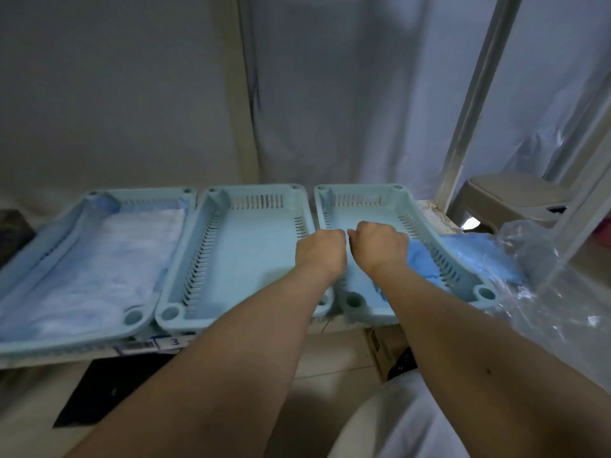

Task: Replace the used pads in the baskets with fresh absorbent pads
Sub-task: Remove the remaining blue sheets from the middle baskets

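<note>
Head view looks down on three pale blue plastic baskets set side by side along a bench [433, 214]. Each is a shallow rectangular tray with rounded corners, a round hole moulded into every corner, and rows of narrow slots cut through its sloping walls.

The left basket [33, 259] is lined with an absorbent pad [109, 259], a soft quilted sheet, white down the middle and blue at the borders, lying flat on the floor of the tray with its edges riding up the walls. The middle basket [211, 259] shows only its smooth plastic floor. The right basket [463, 276] has a crumpled blue pad [418, 256] bunched against its right wall.

Both hands reach over the front half of the right basket, knuckles up and close together. The left hand [322, 251] and the right hand [380, 247] each have the fingers curled under; from this angle the grip of either hand is hidden beneath the knuckles, so I cannot tell whether it is closed on anything.

Just right of the right basket lies a blue folded stack [486, 259] on the bench, partly under crinkled clear plastic wrap [542, 292]. A beige plastic stool [509, 196] stands beyond.
</note>
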The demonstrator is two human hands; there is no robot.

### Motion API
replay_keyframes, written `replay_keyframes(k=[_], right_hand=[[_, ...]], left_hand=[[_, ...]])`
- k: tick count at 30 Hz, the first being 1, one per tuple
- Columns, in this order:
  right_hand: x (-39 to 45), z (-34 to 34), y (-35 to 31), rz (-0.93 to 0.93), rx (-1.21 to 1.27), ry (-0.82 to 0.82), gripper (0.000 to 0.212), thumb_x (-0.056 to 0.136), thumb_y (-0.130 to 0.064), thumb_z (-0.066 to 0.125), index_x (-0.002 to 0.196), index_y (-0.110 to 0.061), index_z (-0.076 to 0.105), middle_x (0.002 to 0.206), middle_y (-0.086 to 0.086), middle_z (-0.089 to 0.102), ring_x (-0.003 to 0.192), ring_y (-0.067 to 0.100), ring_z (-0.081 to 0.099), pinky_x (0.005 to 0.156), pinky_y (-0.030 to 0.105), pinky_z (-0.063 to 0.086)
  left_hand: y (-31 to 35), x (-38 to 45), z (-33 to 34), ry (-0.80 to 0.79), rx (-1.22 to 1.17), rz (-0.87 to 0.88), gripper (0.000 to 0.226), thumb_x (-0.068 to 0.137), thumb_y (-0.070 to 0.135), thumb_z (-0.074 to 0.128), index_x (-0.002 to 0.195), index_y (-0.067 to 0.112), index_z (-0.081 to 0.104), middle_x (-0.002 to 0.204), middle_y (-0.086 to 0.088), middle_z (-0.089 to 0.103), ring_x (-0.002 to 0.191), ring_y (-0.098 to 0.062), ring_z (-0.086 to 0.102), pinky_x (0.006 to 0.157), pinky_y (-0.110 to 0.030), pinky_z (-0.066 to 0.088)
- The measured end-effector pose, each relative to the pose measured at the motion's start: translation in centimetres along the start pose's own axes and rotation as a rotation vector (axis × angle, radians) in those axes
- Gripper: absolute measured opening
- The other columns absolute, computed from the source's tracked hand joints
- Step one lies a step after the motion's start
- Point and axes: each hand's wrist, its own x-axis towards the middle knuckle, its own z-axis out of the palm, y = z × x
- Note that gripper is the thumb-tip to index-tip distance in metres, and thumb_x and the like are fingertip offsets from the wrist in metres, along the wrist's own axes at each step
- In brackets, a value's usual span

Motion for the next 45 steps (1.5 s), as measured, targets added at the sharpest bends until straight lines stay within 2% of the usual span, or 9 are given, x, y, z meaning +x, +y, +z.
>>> replay_keyframes(k=[8, 14, 17, 21, 26, 30, 36, 41, 45], right_hand=[[-2.9, -1.3, -11.7, -0.187, 0.083, -0.051, 0.023, 0.097, -0.026, 0.041, 0.102, -0.015, 0.061, 0.103, 0.008, 0.066, 0.095, 0.029, 0.061, 0.075, 0.032, 0.037], [-5.5, -1.0, -20.9, -0.387, 0.179, -0.135, 0.013, 0.087, -0.014, 0.049, 0.097, -0.015, 0.058, 0.102, 0.009, 0.064, 0.093, 0.031, 0.06, 0.067, 0.031, 0.038], [-6.6, -0.2, -24.5, -0.473, 0.19, -0.193, 0.017, 0.086, -0.012, 0.05, 0.098, -0.016, 0.061, 0.101, 0.01, 0.065, 0.091, 0.03, 0.06, 0.067, 0.031, 0.041], [-7.4, 1.2, -28.6, -0.575, 0.196, -0.208, 0.021, 0.09, -0.017, 0.047, 0.102, -0.019, 0.064, 0.102, 0.008, 0.065, 0.092, 0.029, 0.061, 0.07, 0.033, 0.044], [-7.6, 3.2, -32.7, -0.714, 0.159, -0.305, 0.022, 0.094, -0.024, 0.049, 0.105, -0.025, 0.068, 0.107, 0.003, 0.066, 0.099, 0.026, 0.059, 0.077, 0.032, 0.043], [-7.4, 4.5, -35.0, -0.74, 0.017, -0.436, 0.022, 0.092, -0.044, 0.055, 0.09, -0.025, 0.065, 0.099, 0.0, 0.065, 0.097, 0.024, 0.056, 0.087, 0.036, 0.041], [-7.5, 4.8, -36.7, -0.715, -0.135, -0.601, 0.044, 0.081, -0.065, 0.055, 0.068, -0.023, 0.052, 0.073, -0.003, 0.055, 0.076, 0.021, 0.051, 0.096, 0.048, 0.029], [-8.2, 4.9, -37.4, -0.714, -0.25, -0.61, 0.011, 0.084, -0.02, 0.063, 0.088, -0.015, 0.055, 0.091, 0.003, 0.059, 0.095, 0.028, 0.056, 0.106, 0.058, 0.026], [-8.3, 4.9, -37.6, -0.71, -0.276, -0.619, 0.012, 0.085, -0.011, 0.062, 0.092, -0.012, 0.053, 0.098, 0.008, 0.058, 0.103, 0.031, 0.056, 0.105, 0.057, 0.029]], left_hand=[[-10.6, -4.8, -3.9, 0.067, -0.067, -0.262, 0.036, 0.1, 0.04, 0.037, 0.077, 0.016, 0.051, 0.094, -0.009, 0.065, 0.082, -0.026, 0.055, 0.064, -0.031, 0.039], [-17.7, -7.9, -6.2, 0.073, -0.085, -0.42, 0.019, 0.096, 0.017, 0.042, 0.08, 0.013, 0.051, 0.096, -0.011, 0.064, 0.078, -0.024, 0.052, 0.063, -0.032, 0.041], [-21.3, -9.4, -6.3, 0.072, -0.109, -0.445, 0.015, 0.09, 0.006, 0.045, 0.099, 0.008, 0.057, 0.105, -0.012, 0.064, 0.091, -0.026, 0.058, 0.07, -0.034, 0.046], [-26.2, -11.0, -5.6, 0.069, -0.144, -0.516, 0.026, 0.092, 0.01, 0.047, 0.116, 0.011, 0.058, 0.115, -0.011, 0.062, 0.107, -0.027, 0.057, 0.083, -0.034, 0.048], [-32.4, -12.7, -4.6, -0.074, -0.043, -0.653, 0.03, 0.091, 0.007, 0.047, 0.119, 0.013, 0.056, 0.121, -0.008, 0.058, 0.11, -0.025, 0.055, 0.08, -0.03, 0.046], [-36.0, -13.9, -5.0, -0.179, 0.08, -0.777, 0.021, 0.093, 0.006, 0.045, 0.109, 0.005, 0.058, 0.119, -0.015, 0.058, 0.108, -0.029, 0.056, 0.087, -0.036, 0.047], [-38.7, -14.6, -5.4, -0.147, 0.205, -0.962, 0.047, 0.093, 0.018, 0.048, 0.136, 0.002, 0.038, 0.142, -0.019, 0.028, 0.123, -0.03, 0.044, 0.095, -0.038, 0.046], [-39.7, -14.2, -5.4, -0.107, 0.269, -1.069, 0.059, 0.09, 0.027, 0.055, 0.138, 0.002, 0.032, 0.132, -0.02, 0.039, 0.115, -0.027, 0.05, 0.087, -0.032, 0.048], [-40.1, -14.4, -5.1, -0.268, 0.45, -0.984, 0.047, 0.089, 0.027, 0.048, 0.132, 0.007, 0.046, 0.123, -0.009, 0.054, 0.109, -0.024, 0.052, 0.077, -0.03, 0.04]])
